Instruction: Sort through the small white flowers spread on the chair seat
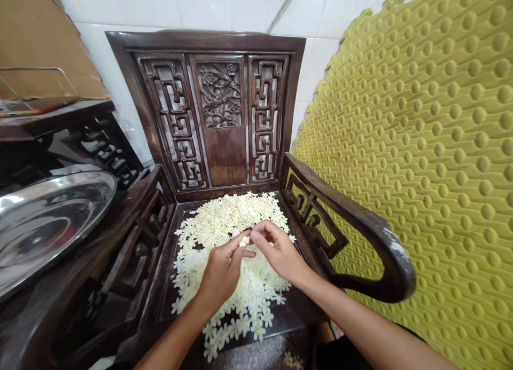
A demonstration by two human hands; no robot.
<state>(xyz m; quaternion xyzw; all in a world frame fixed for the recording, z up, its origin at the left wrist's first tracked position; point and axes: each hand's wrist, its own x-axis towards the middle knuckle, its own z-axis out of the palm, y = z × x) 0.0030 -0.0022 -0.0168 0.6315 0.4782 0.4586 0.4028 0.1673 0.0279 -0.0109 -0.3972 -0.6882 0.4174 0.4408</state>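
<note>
Both my hands meet above the seat of a carved dark wooden chair (224, 156). Between the fingertips of my left hand (224, 266) is a small cluster of cream flowers (244, 242). My right hand (278, 252) is closed in a pinch right beside that cluster; what its fingertips grip is too small to make out. Under the hands, a layer of loose pale flowers (252, 292) covers the front of the seat and hangs over its edge. Behind them lies a denser heap of yellowish-white buds and flowers (228, 215).
On the left, a round shiny metal tray (92, 199) rests near the chair's left armrest (132, 226). The right armrest (360, 215) curves forward beside a bumpy yellow foam mat (441, 146). White tiles (208, 7) form the wall, with cardboard (40, 33) at upper left.
</note>
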